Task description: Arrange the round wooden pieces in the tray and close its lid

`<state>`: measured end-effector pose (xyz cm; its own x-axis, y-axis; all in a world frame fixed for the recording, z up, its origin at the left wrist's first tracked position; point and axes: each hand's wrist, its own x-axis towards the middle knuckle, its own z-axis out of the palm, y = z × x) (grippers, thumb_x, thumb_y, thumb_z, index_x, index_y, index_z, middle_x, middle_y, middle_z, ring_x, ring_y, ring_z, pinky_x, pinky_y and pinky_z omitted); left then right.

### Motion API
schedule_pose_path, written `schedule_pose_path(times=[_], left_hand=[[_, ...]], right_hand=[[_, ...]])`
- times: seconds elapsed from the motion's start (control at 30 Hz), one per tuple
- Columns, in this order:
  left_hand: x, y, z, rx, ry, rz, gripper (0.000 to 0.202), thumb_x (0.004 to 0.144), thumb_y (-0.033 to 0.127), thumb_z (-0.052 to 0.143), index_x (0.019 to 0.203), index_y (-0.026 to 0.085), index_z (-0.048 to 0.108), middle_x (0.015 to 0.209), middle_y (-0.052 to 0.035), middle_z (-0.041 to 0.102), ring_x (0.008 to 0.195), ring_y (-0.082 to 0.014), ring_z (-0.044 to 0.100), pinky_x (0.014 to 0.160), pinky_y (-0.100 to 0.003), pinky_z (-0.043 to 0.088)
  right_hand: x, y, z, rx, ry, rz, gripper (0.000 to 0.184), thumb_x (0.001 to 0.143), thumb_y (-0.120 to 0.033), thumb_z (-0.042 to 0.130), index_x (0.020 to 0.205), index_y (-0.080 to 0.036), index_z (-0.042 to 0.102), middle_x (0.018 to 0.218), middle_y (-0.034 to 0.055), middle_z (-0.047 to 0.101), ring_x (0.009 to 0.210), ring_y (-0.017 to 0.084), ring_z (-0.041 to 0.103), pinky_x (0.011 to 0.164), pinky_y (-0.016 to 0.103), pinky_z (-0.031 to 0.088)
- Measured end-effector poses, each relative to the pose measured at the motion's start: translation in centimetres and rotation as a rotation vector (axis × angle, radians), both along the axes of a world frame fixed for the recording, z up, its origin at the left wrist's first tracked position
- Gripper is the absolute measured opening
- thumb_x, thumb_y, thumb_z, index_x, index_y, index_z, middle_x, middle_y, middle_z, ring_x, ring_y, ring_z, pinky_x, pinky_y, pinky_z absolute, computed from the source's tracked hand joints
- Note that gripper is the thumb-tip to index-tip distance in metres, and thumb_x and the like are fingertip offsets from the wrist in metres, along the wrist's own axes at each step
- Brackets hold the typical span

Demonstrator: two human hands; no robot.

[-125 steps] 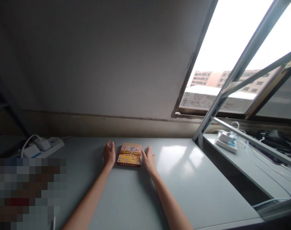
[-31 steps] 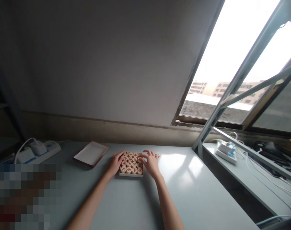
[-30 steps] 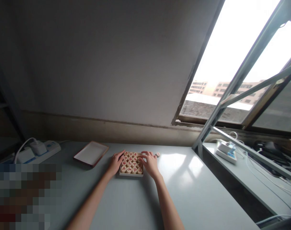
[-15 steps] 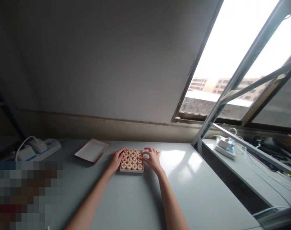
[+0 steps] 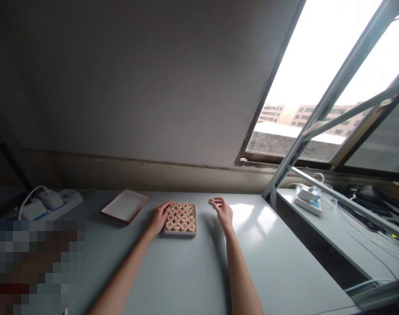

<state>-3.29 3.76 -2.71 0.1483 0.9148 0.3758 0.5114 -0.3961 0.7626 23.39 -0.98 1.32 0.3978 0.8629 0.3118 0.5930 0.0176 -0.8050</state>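
A shallow open box filled with several round cream Chinese chess pieces marked in red lies on the grey table. My left hand rests flat on the table, fingers stretched along the box's left wall and touching it. My right hand hovers just right of the box and apart from it. Its fingers are curled with thumb and forefinger pinched together. What the pinch holds is too small to make out.
The box's lid lies upside down left of my left hand. A white power strip with plugs sits at the far left. A metal post and a gap separate a second desk with a power strip and cables.
The closed box has been opened and its lid set down to the left. In the last half second my right hand left the box's right edge and moved right, pinched. The left hand stayed.
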Motion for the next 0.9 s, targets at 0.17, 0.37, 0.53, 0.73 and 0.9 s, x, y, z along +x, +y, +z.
schedule_pose_path(times=[0.17, 0.37, 0.53, 0.73, 0.9], left_hand=[[0.0, 0.2, -0.4, 0.011, 0.004, 0.003, 0.035, 0.081, 0.025, 0.039, 0.111, 0.017, 0.056, 0.110, -0.0067, 0.060, 0.104, -0.0167, 0.052, 0.092, -0.033, 0.041], [0.1, 0.2, -0.4, 0.020, 0.014, 0.013, 0.034, 0.080, 0.022, 0.041, 0.109, 0.016, 0.057, 0.110, -0.0071, 0.060, 0.103, -0.0173, 0.053, 0.092, -0.034, 0.040], [0.1, 0.2, -0.5, 0.037, 0.020, 0.022, 0.034, 0.080, 0.022, 0.041, 0.109, 0.016, 0.057, 0.111, -0.0067, 0.060, 0.102, -0.0169, 0.053, 0.092, -0.034, 0.040], [0.1, 0.3, -0.7, 0.045, 0.027, 0.025, 0.035, 0.080, 0.022, 0.041, 0.110, 0.016, 0.057, 0.111, -0.0069, 0.060, 0.103, -0.0172, 0.052, 0.092, -0.033, 0.040], [0.0, 0.2, -0.8, 0.038, 0.025, 0.018, 0.035, 0.081, 0.022, 0.040, 0.111, 0.017, 0.056, 0.113, -0.0065, 0.059, 0.104, -0.0162, 0.052, 0.093, -0.032, 0.040]], right_hand=[[4.0, -0.4, -1.8, -0.166, -0.218, -0.365, 0.030, 0.072, -0.047, 0.050, 0.078, -0.021, 0.064, 0.087, 0.0088, 0.063, 0.085, 0.027, 0.054, 0.070, 0.037, 0.035], [-0.4, -0.1, -0.4, 0.051, -0.440, -0.312, 0.035, 0.084, -0.044, 0.038, 0.093, -0.020, 0.063, 0.101, 0.0111, 0.053, 0.096, 0.026, 0.046, 0.076, 0.037, 0.033], [-5.6, -0.8, 1.1, -0.022, -0.630, 0.412, 0.026, 0.079, -0.048, 0.050, 0.087, -0.028, 0.066, 0.097, 0.0034, 0.055, 0.092, 0.019, 0.046, 0.073, 0.029, 0.033], [-5.2, -1.1, 1.3, -0.099, -0.580, 0.471, 0.023, 0.080, -0.046, 0.051, 0.083, -0.030, 0.068, 0.096, 0.0018, 0.057, 0.091, 0.018, 0.046, 0.075, 0.030, 0.031], [-4.6, -1.0, 1.5, -0.128, -0.449, 0.540, 0.021, 0.075, -0.043, 0.057, 0.076, -0.025, 0.067, 0.086, 0.0021, 0.060, 0.085, 0.018, 0.050, 0.073, 0.029, 0.033]])
